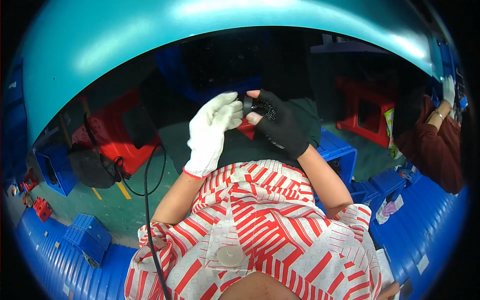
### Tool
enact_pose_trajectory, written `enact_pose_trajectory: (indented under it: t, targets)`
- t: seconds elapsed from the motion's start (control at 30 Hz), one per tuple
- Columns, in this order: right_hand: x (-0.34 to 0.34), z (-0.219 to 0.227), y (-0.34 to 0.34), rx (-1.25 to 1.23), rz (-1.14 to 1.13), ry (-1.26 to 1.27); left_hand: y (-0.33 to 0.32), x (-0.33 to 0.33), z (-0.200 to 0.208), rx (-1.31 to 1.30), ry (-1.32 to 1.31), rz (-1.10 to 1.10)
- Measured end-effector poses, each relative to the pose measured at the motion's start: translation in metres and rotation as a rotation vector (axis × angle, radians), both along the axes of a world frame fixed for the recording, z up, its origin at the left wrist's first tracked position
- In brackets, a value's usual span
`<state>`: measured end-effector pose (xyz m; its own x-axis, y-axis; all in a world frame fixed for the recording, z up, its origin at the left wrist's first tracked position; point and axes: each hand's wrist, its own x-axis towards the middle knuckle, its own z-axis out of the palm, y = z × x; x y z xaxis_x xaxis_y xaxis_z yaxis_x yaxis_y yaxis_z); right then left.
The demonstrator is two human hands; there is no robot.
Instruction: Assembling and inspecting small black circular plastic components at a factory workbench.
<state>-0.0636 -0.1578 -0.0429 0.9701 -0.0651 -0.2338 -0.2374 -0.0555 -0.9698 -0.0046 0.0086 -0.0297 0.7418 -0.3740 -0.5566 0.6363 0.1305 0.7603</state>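
My left hand (215, 125), in a white knit glove, has its fingers curled together and pressed to the left side of a small black part (247, 105). The part looks short and rounded; its exact kind is hard to make out against the dark background. My right hand (277, 120) wears a black glove with bare thumb and fingertips and light dots on it. Its thumb and forefinger pinch the same part from the right. Both hands are raised in front of my body, above my dark-covered lap.
A teal tabletop edge (150, 40) curves across ahead of me. Below it sits a blue crate (185, 85) with dark contents. Red stools (115, 135) and blue bins (87, 237) stand around. A black cable (146, 200) hangs at my left. Another person's arm (440, 115) shows at far right.
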Motion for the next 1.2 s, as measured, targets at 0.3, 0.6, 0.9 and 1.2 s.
enact_pose_trajectory:
  t: [0.3, 0.6, 0.9, 1.2]
  targets:
    - [0.003, 0.005, -0.008, 1.047, -0.143, 0.287, 0.003, 0.0, 0.005, 0.005, -0.076, 0.027]
    - [0.0, -0.01, -0.008, 1.144, -0.115, 0.33, 0.004, -0.002, -0.001, 0.023, -0.098, 0.008]
    - [-0.002, -0.016, -0.006, 1.108, -0.14, 0.354, 0.005, -0.003, -0.002, 0.031, -0.108, 0.005]
    - [0.0, -0.011, -0.005, 1.107, -0.156, 0.365, 0.005, -0.003, -0.002, 0.036, -0.121, -0.009]
